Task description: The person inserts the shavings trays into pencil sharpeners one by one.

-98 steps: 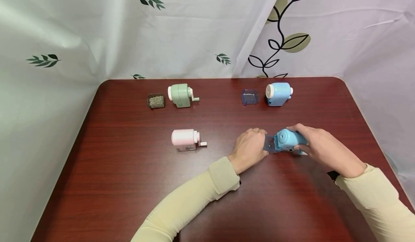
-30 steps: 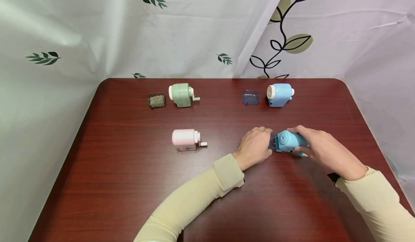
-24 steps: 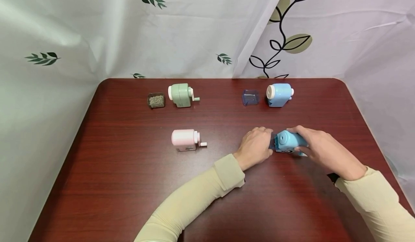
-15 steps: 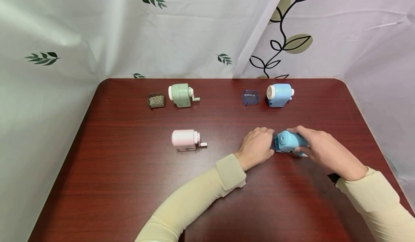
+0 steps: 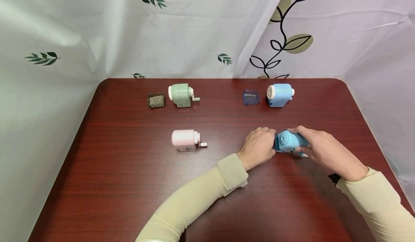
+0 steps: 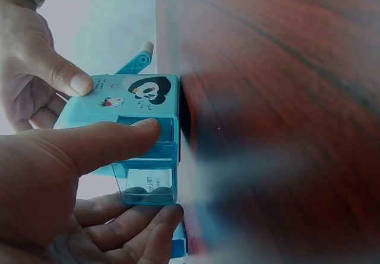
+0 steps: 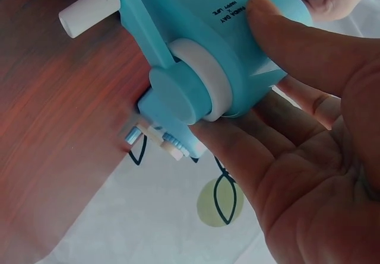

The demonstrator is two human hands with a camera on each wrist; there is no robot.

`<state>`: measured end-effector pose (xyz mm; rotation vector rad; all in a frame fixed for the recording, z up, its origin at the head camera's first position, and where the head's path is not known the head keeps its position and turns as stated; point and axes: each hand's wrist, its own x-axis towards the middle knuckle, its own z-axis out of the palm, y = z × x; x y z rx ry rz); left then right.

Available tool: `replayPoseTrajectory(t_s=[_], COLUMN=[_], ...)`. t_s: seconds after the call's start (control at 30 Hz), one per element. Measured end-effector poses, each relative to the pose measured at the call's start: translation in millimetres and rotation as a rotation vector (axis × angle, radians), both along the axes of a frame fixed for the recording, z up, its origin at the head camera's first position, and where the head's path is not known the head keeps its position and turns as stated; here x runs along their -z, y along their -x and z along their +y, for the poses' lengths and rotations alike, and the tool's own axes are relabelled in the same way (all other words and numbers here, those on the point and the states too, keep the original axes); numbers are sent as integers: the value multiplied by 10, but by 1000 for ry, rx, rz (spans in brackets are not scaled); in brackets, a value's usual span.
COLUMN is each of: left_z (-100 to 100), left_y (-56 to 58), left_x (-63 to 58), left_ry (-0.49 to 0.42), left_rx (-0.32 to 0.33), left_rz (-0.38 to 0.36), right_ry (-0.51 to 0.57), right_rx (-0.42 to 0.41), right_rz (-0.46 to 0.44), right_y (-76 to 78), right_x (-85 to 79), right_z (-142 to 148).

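A sky-blue sharpener (image 5: 290, 141) sits on the right part of the shiny red-brown table (image 5: 129, 188). The right hand (image 5: 324, 152) grips its round, smooth plastic body, with the thumb on one side and fingers on the other. The left hand (image 5: 258, 146) pinches the clear drawer (image 6: 149, 191), which sticks partly out of one end. From above, the left hand hides nearly all of that drawer. The crank (image 7: 142, 26) has a white knob (image 7: 90, 10).

On one side is a black-and-white panda (image 6: 149, 90). Near the right thumb, "PANDA DAY" and "HAPPY LIFE" can be read. Some letters seen through the drawer are backward and too hard to read.

A pale blue sharpener (image 5: 280, 95) and a clear tray (image 5: 250, 97) are behind. A pink sharpener (image 5: 184, 139), a green sharpener (image 5: 181, 95) and a box of gray bits (image 5: 156, 100) are further left. Both cream sleeves (image 5: 194, 195) are cut off at the picture's edge.
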<state>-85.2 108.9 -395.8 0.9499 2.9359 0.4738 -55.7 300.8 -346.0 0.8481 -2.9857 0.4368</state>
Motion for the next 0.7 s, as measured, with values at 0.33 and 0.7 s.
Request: replayPoseTrajectory(t_s=[0.33, 0.7], left_z=[20, 30], left_y=[-1, 19], left_x=[0, -10], left_ry=[14, 13], left_rx=[19, 22], left_rz=[15, -4], right_ry=[10, 8], right_rx=[-11, -26], right_rz=[23, 30], right_y=[10, 23], right_x=[27, 22], right_z=[33, 23])
